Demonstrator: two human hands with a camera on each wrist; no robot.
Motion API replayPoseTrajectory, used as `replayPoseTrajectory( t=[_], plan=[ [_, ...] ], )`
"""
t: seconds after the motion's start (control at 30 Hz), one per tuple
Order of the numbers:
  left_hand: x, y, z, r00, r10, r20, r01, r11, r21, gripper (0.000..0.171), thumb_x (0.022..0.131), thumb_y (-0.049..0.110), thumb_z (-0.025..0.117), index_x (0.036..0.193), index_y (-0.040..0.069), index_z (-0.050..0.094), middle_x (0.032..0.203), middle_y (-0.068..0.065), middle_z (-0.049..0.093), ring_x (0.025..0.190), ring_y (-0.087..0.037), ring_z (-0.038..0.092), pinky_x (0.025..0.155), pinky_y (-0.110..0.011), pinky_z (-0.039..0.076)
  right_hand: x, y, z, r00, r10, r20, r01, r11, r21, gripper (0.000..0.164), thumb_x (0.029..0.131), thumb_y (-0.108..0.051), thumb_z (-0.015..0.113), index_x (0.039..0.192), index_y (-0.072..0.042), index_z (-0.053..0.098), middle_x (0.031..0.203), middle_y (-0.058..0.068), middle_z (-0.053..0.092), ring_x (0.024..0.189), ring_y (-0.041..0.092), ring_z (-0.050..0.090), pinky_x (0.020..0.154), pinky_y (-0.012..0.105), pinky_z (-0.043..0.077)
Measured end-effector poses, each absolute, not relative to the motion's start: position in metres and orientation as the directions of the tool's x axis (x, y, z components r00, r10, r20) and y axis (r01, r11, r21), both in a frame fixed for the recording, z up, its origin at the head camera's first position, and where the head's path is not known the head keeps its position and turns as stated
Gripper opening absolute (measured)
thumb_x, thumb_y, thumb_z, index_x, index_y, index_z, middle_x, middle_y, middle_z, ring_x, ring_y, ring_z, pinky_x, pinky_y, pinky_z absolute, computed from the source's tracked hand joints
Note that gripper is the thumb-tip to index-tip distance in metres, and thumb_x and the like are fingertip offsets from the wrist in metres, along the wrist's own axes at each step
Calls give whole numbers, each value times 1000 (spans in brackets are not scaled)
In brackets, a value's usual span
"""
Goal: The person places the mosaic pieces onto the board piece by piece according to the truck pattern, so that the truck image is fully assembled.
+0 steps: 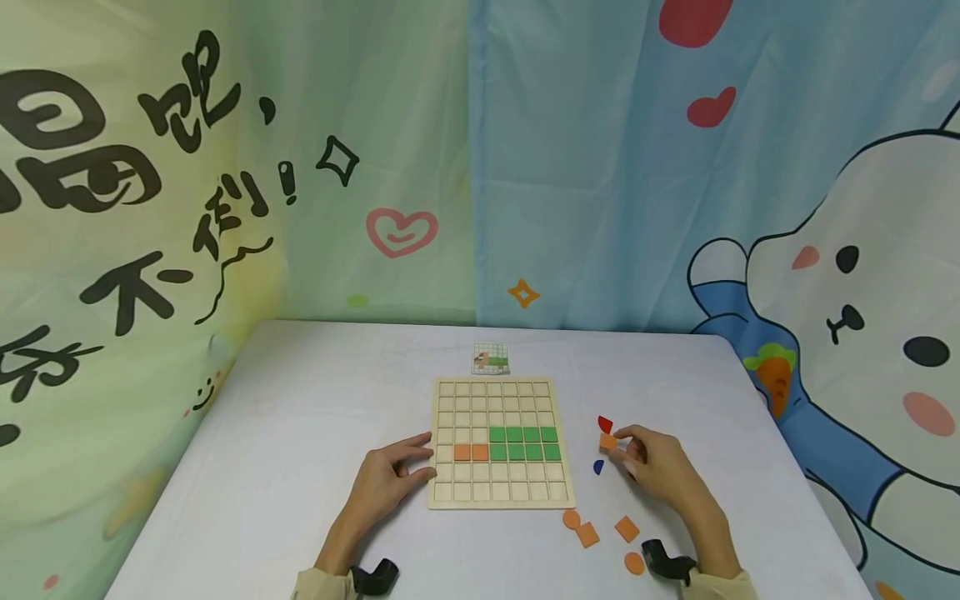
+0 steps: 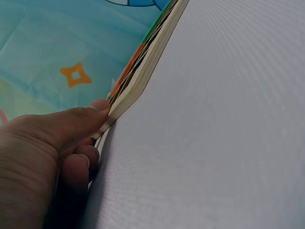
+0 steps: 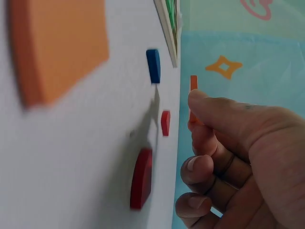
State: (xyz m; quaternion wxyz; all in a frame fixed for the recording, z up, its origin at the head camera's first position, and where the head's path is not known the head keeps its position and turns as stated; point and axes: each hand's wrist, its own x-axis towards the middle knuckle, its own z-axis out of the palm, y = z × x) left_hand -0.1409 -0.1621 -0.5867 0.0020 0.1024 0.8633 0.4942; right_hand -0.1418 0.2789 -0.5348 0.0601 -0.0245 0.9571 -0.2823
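My right hand (image 1: 660,467) pinches an orange square tile (image 1: 607,442) between thumb and fingers, to the right of a wooden grid board (image 1: 501,494). The right wrist view has this tile (image 3: 193,82) edge-on, held off the white table. A red piece (image 1: 604,424) and a blue piece (image 1: 598,467) lie close by. My left hand (image 1: 382,483) rests against the board's left edge, thumb and fingertips touching its side. Green tiles (image 1: 523,452) fill part of two rows on the board, and two orange tiles (image 1: 471,452) adjoin the lower row's left end.
Orange squares (image 1: 627,528) and orange rounded pieces (image 1: 633,563) lie on the table (image 1: 247,467) near the board's lower right corner. A small pattern card (image 1: 491,358) lies beyond the board. Printed curtains (image 1: 570,167) hang behind the table.
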Motion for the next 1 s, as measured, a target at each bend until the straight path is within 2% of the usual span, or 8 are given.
replayPoseTrajectory(
  t=[0.47, 1.0],
  plan=[
    [-140, -162, -585, -979, 178, 96, 173, 489, 855, 28, 84, 18, 91, 110, 13, 83, 136, -3, 75, 55, 0, 43, 54, -16, 37, -147, 251, -537, -984, -177, -8, -138, 795, -591, 27, 96, -16, 78, 119, -3, 73, 73, -5, 56, 66, 6, 47, 61, 22, 41],
    [-141, -162, -587, -977, 183, 107, 184, 485, 855, 29, 83, 18, 91, 110, 13, 83, 136, -4, 75, 55, 0, 43, 53, -18, 38, -152, 216, -538, -962, -271, -14, -206, 764, -612, 27, 96, -19, 79, 119, -6, 74, 74, -8, 57, 67, 3, 47, 64, 21, 42]
  ],
)
